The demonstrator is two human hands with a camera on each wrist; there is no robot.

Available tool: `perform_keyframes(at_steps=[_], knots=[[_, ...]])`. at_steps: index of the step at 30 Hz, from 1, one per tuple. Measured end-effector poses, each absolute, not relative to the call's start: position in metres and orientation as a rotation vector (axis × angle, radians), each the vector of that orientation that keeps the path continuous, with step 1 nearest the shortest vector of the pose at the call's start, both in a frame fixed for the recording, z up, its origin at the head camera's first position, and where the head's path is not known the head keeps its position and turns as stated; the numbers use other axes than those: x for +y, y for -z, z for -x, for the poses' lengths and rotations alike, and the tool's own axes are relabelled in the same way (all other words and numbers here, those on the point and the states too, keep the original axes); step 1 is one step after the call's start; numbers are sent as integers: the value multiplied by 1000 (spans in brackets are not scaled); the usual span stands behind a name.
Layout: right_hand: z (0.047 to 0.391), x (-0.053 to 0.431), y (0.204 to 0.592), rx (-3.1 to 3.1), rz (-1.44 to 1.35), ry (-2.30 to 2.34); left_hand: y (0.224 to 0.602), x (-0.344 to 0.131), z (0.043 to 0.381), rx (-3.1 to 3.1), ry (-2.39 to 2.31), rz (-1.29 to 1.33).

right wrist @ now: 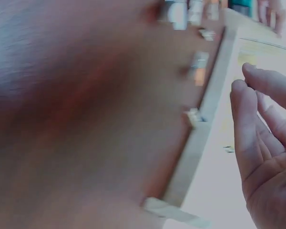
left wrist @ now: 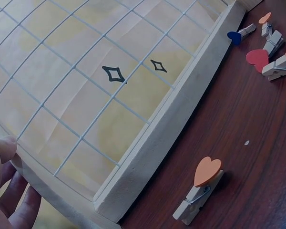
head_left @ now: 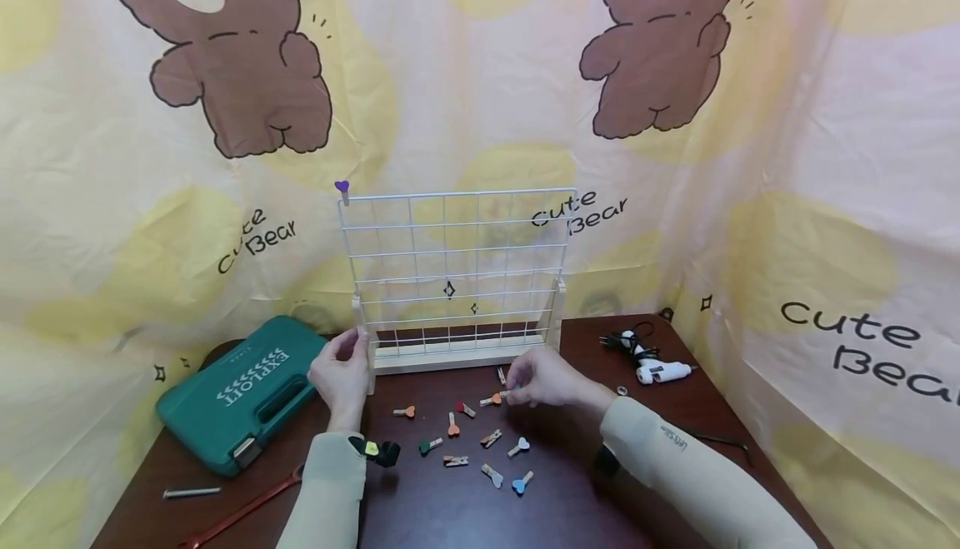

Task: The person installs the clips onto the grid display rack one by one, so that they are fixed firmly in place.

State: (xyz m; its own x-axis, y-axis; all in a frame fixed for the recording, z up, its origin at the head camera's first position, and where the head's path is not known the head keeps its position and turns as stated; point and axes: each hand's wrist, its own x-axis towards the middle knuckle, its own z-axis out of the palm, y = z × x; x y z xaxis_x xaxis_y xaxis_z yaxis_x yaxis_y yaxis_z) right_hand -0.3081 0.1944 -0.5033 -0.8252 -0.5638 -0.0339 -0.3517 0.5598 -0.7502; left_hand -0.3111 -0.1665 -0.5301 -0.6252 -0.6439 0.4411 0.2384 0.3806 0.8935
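In the head view, the left hand (head_left: pixel 341 372) grips the left post (head_left: pixel 357 313) of the rack (head_left: pixel 450 357), which stands upright at the back of the table (head_left: pixel 570 507). The right hand (head_left: pixel 551 378) is low near its right end, beside loose clips (head_left: pixel 453 426) strewn in front. A purple clip (head_left: pixel 342 187) sits on the rack's top left corner. The green case (head_left: pixel 240 399) lies left of the left arm; a bolt (head_left: pixel 192 492) and a wrench (head_left: pixel 247 511) lie nearer. The glue gun (head_left: pixel 663 371) lies far right.

In the left wrist view, thumb and fingers clasp the post; an orange clip (left wrist: pixel 207 171) lies near the rack.

In the right wrist view, partly blurred, thumb and fingertip nearly meet; whether they pinch anything, I cannot tell.
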Motion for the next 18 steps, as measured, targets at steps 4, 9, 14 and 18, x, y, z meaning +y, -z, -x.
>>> perform_keyframes(at_steps=[4, 9, 14, 18], knots=[[312, 187, 477, 2509, 791, 1188, 531, -166, 311, -1819, 1351, -352], [315, 175, 436, 2565, 857, 1155, 531, -166, 311, -1817, 1350, -342], [319, 156, 383, 2574, 940, 1140, 531, -166, 311, -1819, 1350, -343], [326, 132, 336, 2560, 1034, 1164, 530, -166, 311, -1817, 1364, -347]])
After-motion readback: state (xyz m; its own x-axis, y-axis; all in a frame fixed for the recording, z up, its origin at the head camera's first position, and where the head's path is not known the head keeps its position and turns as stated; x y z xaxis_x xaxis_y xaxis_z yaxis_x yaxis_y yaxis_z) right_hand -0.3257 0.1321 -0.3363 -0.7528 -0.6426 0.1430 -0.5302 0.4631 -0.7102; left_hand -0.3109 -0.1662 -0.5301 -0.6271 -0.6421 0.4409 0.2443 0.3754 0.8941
